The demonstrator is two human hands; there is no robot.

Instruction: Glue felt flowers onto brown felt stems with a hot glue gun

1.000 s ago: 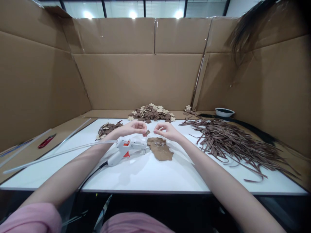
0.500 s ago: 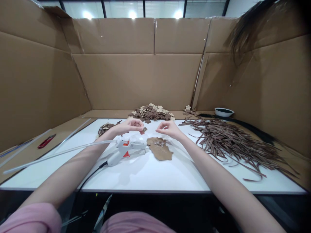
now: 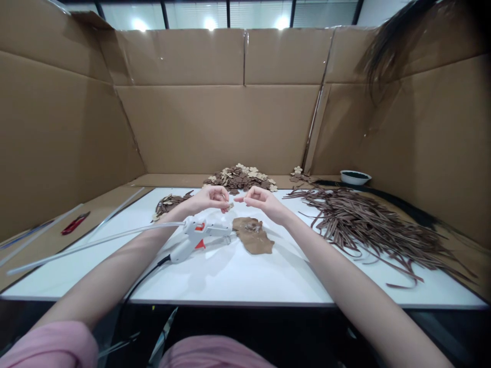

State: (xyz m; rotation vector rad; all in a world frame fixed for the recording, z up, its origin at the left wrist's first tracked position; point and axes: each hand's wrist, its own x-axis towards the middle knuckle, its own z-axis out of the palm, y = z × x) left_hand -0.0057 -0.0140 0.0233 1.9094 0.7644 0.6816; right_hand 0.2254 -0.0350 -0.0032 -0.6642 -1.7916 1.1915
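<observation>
Beige piece (image 3: 230, 206) in left grip (image 3: 211, 198)

a craft workshop was indicated: the white counter (image 3: 245, 281) was enclosed by cardboard panels (image 3: 215, 122) and was laid with a glue gun (image 3: 210, 229), heaped flower cut-outs (image 3: 241, 179) and loose brown strips (image 3: 364, 222). above the panels, black-framed glass panes (image 3: 253, 14) with blinds were seen, as in an office.

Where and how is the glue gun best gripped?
Probably by the white handle, from the near side: the glue gun sits with that handle slanting near-left, orange trigger on its right, and nozzle pointing right toward the brown scrap, away from such a grip.
</observation>
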